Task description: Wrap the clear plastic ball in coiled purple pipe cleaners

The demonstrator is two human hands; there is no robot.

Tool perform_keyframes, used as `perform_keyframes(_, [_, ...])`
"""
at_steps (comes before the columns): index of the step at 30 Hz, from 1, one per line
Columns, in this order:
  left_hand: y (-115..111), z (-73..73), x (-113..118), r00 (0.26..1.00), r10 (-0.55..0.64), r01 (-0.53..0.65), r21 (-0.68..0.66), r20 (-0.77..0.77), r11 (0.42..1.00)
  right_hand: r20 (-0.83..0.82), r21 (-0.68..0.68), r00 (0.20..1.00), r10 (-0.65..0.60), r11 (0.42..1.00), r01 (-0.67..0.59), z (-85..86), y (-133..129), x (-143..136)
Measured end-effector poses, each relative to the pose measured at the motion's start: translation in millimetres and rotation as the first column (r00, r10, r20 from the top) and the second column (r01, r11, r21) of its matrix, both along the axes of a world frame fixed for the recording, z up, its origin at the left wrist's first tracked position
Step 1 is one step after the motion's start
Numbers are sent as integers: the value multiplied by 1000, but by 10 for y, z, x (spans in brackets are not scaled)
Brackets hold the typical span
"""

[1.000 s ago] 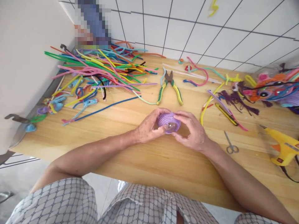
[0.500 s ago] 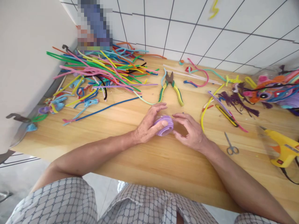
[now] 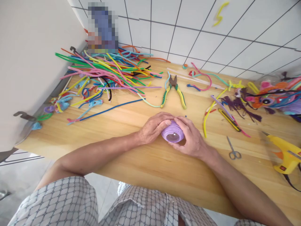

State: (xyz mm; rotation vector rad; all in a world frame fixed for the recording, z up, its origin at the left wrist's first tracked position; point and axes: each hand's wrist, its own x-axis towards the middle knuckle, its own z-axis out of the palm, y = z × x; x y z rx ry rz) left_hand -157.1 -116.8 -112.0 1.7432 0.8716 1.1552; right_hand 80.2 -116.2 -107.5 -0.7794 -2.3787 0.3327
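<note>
We see a purple pipe-cleaner coil (image 3: 174, 127), wound in rings about a clear rounded centre (image 3: 172, 137), over the near part of the wooden workbench (image 3: 141, 166); it serves as hub for our clock directions. The left hand (image 3: 152, 128) at 9 o'clock and the right hand (image 3: 192, 138) at 3 are both closed around it. We judge that this opposed hold steadies the rings while leaving the clear centre uncovered, facing 6 o'clock. The tools seem placed for easy reach: combination pliers (image 3: 173, 82), handles spread, at 12; a utility knife (image 3: 229, 120) between 2 and 3; small scissors (image 3: 232, 152) between 3 and 4; a yellow hot-glue gun (image 3: 283, 153) farther out, just past 3. Loose pipe cleaners (image 3: 103, 70) lie heaped at 10, probably as stock. In pose, the left thumb crosses the coil's top at 11, its fingers curving beyond; the right fingers arch over the far right edge, thumb by the near rim at 5. Whether the coil touches the workbench, we cannot tell.
</note>
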Motion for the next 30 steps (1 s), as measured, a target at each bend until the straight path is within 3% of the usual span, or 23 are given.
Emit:
perform_keyframes(3, [-18, 19, 11, 994, 109, -107, -116, 6, 987, -72, -57, 997, 2, 998, -7, 6, 36, 60])
perform_keyframes(7, [-6, -6, 28, 974, 224, -224, -298, -35, 928, -138, -109, 990, 3, 994, -18, -24, 105, 136])
perform_keyframes(14, [17, -39, 48, 979, 196, -159, -364, 65, 918, -129, -152, 990, -48, 988, 28, -51, 139, 177])
perform_keyframes(18, [-13, 23, -13, 991, 136, -134, -227, -4, 965, -151, -205, 988, -12, 979, -19, -75, 139, 184])
perform_keyframes(23, [4, 32, -62, 996, -72, 72, 2, -57, 997, -121, -186, 992, 24, 981, -46, -74, 156, 161])
perform_keyframes(27, [25, -11, -49, 996, -63, 63, 2, -66, 998, -120, -113, 993, 15, 993, -28, -9, 166, 131])
perform_keyframes(30, [15, 2, -39, 998, 7, -6, 19, -70, 1000, -139, -59, 990, -23, 998, 15, 45, 155, 126])
